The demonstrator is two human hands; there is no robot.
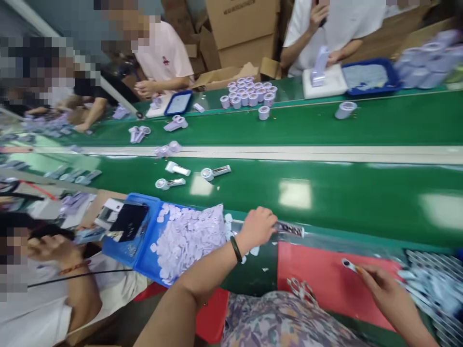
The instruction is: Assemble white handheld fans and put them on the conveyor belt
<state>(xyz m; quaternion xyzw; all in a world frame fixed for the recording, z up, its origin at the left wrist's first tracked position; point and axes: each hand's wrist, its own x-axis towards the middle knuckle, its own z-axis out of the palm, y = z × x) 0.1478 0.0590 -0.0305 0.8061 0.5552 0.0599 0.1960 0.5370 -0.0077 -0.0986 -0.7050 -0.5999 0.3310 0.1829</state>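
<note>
My left hand [258, 225] reaches across to the near edge of the belt. Its fingers are closed over one end of a round-headed handled device; the device's handle [292, 229], showing dark inner parts, sticks out to the right. At the right, above a red mat [325, 272], my right hand [385, 289] pinches a small pale elongated piece [348, 264] with a dark spot at its tip. Scissors [301, 289] lie on the mat's near edge. Left of my left forearm is a blue tray [146, 250] heaped with small pale lilac pieces [193, 236].
A green conveyor belt [361, 193] runs across, carrying several similar handled devices [215, 172]. On the far side are lilac round parts [249, 94] and co-workers in white [336, 29] and pink [166, 53]. Another person [72, 289] sits close on my left. Pale parts [430, 284] lie at right.
</note>
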